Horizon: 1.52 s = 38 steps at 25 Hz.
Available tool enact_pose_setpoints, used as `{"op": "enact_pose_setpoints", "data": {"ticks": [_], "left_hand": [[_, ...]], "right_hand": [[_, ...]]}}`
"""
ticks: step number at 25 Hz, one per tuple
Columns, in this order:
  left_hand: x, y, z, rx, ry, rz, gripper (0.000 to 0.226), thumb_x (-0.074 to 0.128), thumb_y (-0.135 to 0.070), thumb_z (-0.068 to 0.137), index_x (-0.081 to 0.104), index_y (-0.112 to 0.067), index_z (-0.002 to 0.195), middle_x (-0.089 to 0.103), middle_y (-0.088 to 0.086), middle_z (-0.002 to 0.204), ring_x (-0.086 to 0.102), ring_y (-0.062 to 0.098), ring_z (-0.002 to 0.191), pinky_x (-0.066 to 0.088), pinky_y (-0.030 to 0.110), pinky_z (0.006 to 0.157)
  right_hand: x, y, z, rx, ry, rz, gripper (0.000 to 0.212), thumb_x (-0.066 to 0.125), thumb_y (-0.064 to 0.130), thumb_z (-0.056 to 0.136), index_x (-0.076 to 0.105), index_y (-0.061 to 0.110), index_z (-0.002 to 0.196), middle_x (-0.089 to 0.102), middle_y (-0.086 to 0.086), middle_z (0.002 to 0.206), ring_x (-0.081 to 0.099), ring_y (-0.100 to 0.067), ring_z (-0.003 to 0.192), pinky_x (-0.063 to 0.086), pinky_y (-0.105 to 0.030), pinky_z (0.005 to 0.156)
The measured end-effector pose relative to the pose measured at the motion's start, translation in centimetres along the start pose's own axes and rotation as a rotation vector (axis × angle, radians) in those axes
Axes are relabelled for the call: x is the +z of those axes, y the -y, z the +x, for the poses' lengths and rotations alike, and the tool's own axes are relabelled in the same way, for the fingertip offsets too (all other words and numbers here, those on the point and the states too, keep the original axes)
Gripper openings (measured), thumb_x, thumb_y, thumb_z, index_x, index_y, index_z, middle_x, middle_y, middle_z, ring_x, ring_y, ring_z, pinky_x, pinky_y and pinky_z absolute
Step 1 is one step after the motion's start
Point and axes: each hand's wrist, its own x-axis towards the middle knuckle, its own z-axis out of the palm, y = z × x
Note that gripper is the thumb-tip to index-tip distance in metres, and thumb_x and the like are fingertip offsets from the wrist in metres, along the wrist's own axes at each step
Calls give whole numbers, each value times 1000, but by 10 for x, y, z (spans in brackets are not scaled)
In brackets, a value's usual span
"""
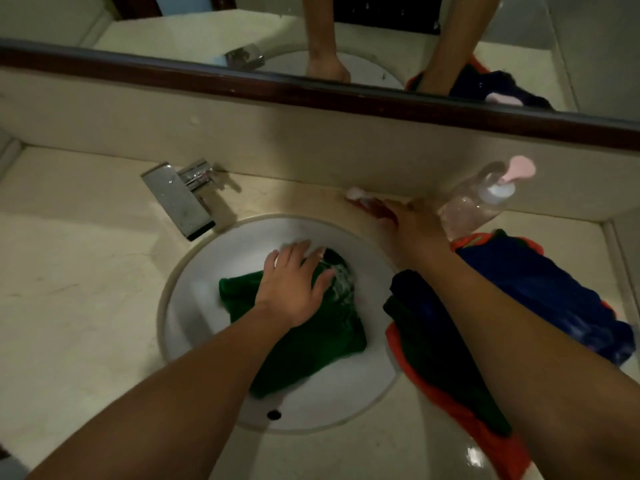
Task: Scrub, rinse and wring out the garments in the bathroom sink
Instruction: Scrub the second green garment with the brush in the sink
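Note:
A wet green garment [322, 344] lies bunched in the white round sink [207, 251], with some foam on its far end. My left hand [294, 282] rests flat on it, fingers spread, pressing down. My right hand [412, 226] reaches over the counter behind the sink and touches a blurred red thing with white foam [363, 200]. Whether the fingers grip it is unclear. A pile of blue garments [540, 282] and dark green and orange garments [446, 362] lies on the counter right of the sink, partly under my right forearm.
A chrome faucet [180, 199] stands at the sink's back left, with no water running. A clear pump bottle with a pink top [485, 199] stands against the back wall at right. A mirror [173, 22] runs along the top. Beige counter [69, 306] stretches to the left.

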Motion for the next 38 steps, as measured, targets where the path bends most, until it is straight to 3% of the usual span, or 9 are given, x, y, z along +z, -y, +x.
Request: {"op": "enact_pose_setpoints", "data": {"ticks": [3, 5, 8, 14, 20, 24, 27, 31, 38], "left_hand": [[27, 21, -4, -6, 41, 47, 75, 8, -65, 97, 24, -26, 159, 21, 6, 166, 21, 29, 151, 16, 47, 123], [38, 36, 0, -23, 84, 95, 77, 8, -66, 96, 17, -26, 161, 14, 8, 168, 18, 30, 153, 17, 47, 123], [57, 61, 10, -65, 153, 132, 72, 12, -64, 99, 7, -28, 162, 8, 9, 169, 12, 30, 154, 14, 48, 124], [91, 107, 37, -101, 160, 125, 65, 24, -52, 101, 30, -20, 158, 41, 19, 153, 39, 39, 140, 29, 55, 115], [109, 124, 23, -124, 180, 54, 58, 41, -53, 103, 40, -24, 153, 50, 18, 130, 50, 40, 116, 42, 49, 95], [95, 119, 23, -138, 180, -80, 50, 44, -49, 104, 47, -26, 148, 51, 17, 126, 53, 37, 113, 47, 42, 83], [71, 107, 11, -46, 73, -114, 54, 39, -58, 102, 57, -24, 140, 69, 13, 116, 66, 34, 104, 53, 39, 79], [1, 87, -9, 44, 31, -117, 46, 47, -60, 98, 64, -28, 126, 72, 9, 111, 67, 34, 102, 52, 40, 83], [-135, 66, -7, 351, -343, -41, 56, 51, -67, 90, 71, -15, 93, 69, 17, 74, 67, 35, 66, 43, 33, 54]], "right_hand": [[22, 17, -17, -149, -372, -12, 43, 46, 30, 104, 54, 18, 144, 59, -16, 128, 53, -39, 120, 39, -47, 103], [57, 35, -31, -373, -405, 46, 33, 49, 29, 103, 66, 13, 126, 66, -13, 114, 62, -35, 107, 47, -45, 93], [106, 63, -26, -453, -199, 12, 27, 58, 25, 101, 69, 13, 122, 68, -11, 105, 64, -33, 98, 53, -47, 87], [156, 78, 23, -429, 68, -235, 41, 55, 33, 103, 56, 21, 142, 55, -13, 142, 49, -38, 131, 43, -53, 104], [174, 72, 22, -371, 128, -376, 40, 85, 38, 79, 73, 13, 107, 60, -25, 117, 48, -44, 114, 51, -55, 87], [153, 72, 7, -350, 310, -187, 32, 59, 36, 101, 60, 12, 122, 61, -19, 116, 54, -39, 112, 49, -48, 95], [127, 66, -15, -175, 416, 57, 23, 48, 40, 106, 54, 18, 109, 63, -10, 101, 60, -27, 92, 53, -41, 83], [62, 65, -43, -129, 256, 273, 18, 61, 35, 101, 64, 19, 94, 64, -1, 82, 61, -19, 76, 43, -32, 64], [-76, 106, -81, -245, -153, 231, 20, 67, 32, 98, 71, 13, 99, 61, -3, 78, 53, -17, 69, 31, -32, 61]]}}
